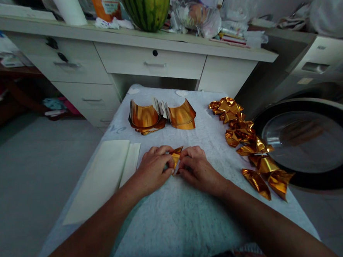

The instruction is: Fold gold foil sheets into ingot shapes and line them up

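Note:
Between my two hands, low over the cloth-covered table (177,221), is a small piece of gold foil paper (176,156). My left hand (156,164) pinches its left side with curled fingers. From the right, my right hand (197,166) grips the other side, fingers bent and pressed together. My fingers hide most of the piece. Beyond my hands stand two curved stacks of gold foil sheets, a left stack (145,116) and a right stack (182,115). Along the table's right side lies a row of folded gold foil pieces (240,134).
Folded white paper (100,179) lies to the left of my hands. A white desk with drawers (153,63) stands behind the table, with a cut watermelon (146,8) and plastic bags on top. An open washing machine door (306,141) is close on the right.

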